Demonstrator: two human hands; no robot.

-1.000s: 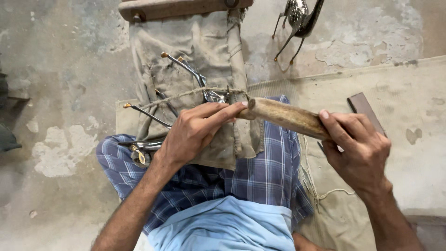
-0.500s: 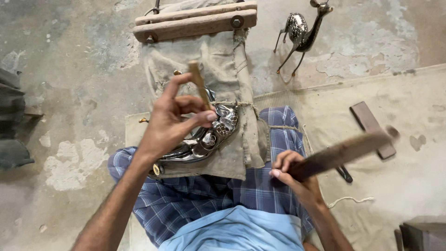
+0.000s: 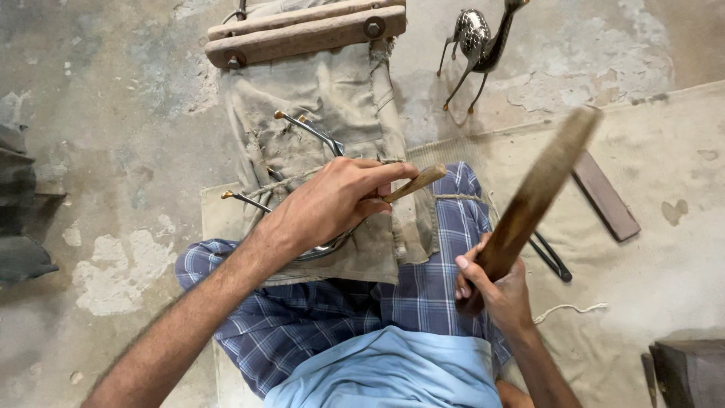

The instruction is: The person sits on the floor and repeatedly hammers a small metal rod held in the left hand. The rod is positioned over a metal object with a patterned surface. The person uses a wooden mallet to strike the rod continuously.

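The right hand (image 3: 495,283) is closing in a fist round a raised wooden mallet (image 3: 536,193), blurred at its far end; the left hand (image 3: 332,204) is pinching a small wooden-handled punch (image 3: 414,181) against a metal figure's legs (image 3: 302,130) lying on canvas (image 3: 332,98) over the lap. Judged risk: a mistimed blow is likely striking the left fingers or skidding off the thin legs. The person is sitting on a cracked concrete floor (image 3: 113,91) and beige mat (image 3: 680,174); a wooden clamp (image 3: 302,34) and metal deer figure (image 3: 476,34) are standing far.
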